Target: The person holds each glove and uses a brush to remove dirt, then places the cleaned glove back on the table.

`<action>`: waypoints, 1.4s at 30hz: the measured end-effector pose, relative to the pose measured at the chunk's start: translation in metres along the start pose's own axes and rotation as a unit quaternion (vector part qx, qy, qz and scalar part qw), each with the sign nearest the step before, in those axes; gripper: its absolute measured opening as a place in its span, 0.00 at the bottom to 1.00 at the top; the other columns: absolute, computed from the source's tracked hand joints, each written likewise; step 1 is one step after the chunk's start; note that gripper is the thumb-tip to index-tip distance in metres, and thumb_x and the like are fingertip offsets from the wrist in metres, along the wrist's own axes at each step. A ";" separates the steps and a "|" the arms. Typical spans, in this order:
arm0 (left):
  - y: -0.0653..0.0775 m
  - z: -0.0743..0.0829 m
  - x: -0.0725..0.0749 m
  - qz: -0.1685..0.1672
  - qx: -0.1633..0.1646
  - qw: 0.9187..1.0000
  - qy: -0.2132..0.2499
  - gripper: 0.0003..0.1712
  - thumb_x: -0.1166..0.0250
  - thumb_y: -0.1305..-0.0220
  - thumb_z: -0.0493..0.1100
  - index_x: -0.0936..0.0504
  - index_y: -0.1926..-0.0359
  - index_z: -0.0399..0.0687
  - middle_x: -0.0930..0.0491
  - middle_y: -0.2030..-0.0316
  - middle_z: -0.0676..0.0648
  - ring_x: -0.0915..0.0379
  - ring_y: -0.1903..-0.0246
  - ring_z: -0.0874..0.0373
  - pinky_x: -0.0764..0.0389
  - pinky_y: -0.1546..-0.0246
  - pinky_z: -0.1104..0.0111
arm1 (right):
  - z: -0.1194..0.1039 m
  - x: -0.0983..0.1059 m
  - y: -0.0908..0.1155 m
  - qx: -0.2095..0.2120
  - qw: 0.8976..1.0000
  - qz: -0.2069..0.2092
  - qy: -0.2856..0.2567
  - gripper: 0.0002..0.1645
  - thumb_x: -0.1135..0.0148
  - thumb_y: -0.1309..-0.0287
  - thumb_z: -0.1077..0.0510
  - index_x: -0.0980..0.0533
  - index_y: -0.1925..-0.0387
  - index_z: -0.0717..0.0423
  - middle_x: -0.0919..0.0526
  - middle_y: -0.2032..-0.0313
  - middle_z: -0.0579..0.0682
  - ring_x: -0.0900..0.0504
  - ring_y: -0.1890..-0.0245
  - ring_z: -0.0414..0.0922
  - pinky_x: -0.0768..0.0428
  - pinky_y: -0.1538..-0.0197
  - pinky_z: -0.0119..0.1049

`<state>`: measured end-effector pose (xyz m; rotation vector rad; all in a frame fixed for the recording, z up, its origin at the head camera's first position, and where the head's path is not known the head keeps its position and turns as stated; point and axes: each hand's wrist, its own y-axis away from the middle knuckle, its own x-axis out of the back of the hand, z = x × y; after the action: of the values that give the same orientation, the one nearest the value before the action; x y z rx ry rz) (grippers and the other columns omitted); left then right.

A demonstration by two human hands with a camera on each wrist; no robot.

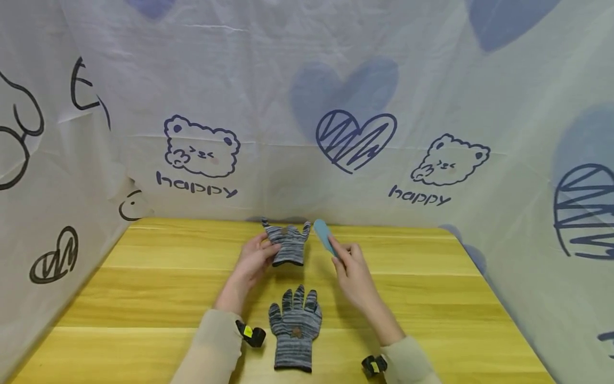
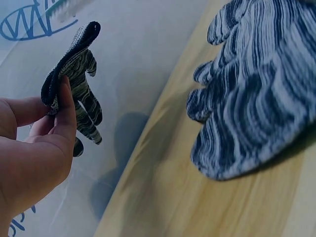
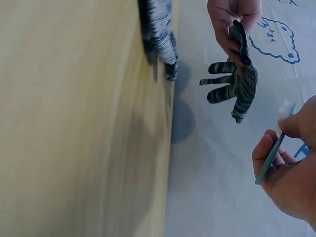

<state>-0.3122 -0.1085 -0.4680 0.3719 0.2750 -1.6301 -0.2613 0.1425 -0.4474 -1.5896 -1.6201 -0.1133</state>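
Observation:
A grey-and-black striped knit glove (image 1: 290, 246) hangs above the far part of the table, its fingers pointing away and its dark cuff nearest me. My left hand (image 1: 255, 257) pinches it at the side of the cuff, thumb on top. A small brown stain shows on the glove. To its right, my right hand (image 1: 354, 274) grips a light-blue brush (image 1: 323, 234); pale bristles show on it in the left wrist view. The brush head is close beside the glove, apart from it. A matching glove (image 1: 295, 349) lies flat on the table between my forearms, with a brown spot on it.
The yellow wood-grain table (image 1: 168, 288) ends at a white cloth backdrop (image 1: 268, 176) printed with hearts and bears, which also hangs along both sides. Black wrist cameras are strapped at both cuffs, the left one (image 1: 251, 335) close to the lying glove.

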 end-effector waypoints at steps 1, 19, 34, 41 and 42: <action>0.001 0.000 -0.002 -0.001 -0.002 1.000 -0.001 0.38 0.47 0.28 0.21 0.50 0.22 0.25 0.16 0.66 0.57 0.22 0.66 0.68 0.19 0.62 0.78 | -0.001 -0.001 -0.002 0.001 1.000 0.001 -0.001 0.31 0.45 0.25 0.68 0.32 0.24 0.53 0.26 0.51 0.60 0.26 0.58 0.49 0.22 0.55 0.43; 0.005 0.000 -0.011 0.008 -0.032 0.999 -0.034 0.34 0.44 0.30 0.21 0.41 0.25 0.25 0.12 0.56 0.49 0.18 0.62 0.66 0.17 0.58 0.75 | -0.021 -0.022 -0.027 0.046 0.999 0.007 0.005 0.28 0.43 0.25 0.67 0.28 0.27 0.55 0.26 0.49 0.61 0.28 0.63 0.46 0.25 0.63 0.37; 0.008 0.000 -0.014 -0.014 -0.027 0.999 -0.034 0.32 0.42 0.30 0.22 0.37 0.26 0.27 0.15 0.44 0.40 0.17 0.56 0.64 0.15 0.51 0.71 | -0.020 -0.030 -0.025 0.070 0.997 0.007 0.033 0.27 0.43 0.26 0.68 0.26 0.29 0.56 0.26 0.50 0.61 0.23 0.61 0.50 0.21 0.61 0.42; 0.008 -0.001 -0.014 -0.028 -0.030 0.999 -0.022 0.33 0.43 0.29 0.21 0.40 0.26 0.26 0.14 0.48 0.47 0.18 0.56 0.65 0.15 0.53 0.73 | -0.021 -0.030 -0.024 0.070 0.996 -0.010 0.045 0.26 0.44 0.26 0.68 0.26 0.29 0.57 0.26 0.50 0.60 0.24 0.63 0.47 0.22 0.63 0.40; 0.008 -0.002 -0.014 -0.030 -0.032 0.999 -0.022 0.33 0.43 0.29 0.21 0.40 0.25 0.25 0.14 0.47 0.47 0.18 0.56 0.65 0.15 0.53 0.73 | -0.021 -0.030 -0.024 0.070 0.996 -0.011 0.048 0.26 0.44 0.26 0.69 0.26 0.29 0.58 0.26 0.51 0.60 0.24 0.64 0.46 0.22 0.64 0.39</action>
<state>-0.3030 -0.0961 -0.4637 0.2811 0.3054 -1.6824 -0.2762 0.1021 -0.4406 -1.4388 -1.5374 -0.0840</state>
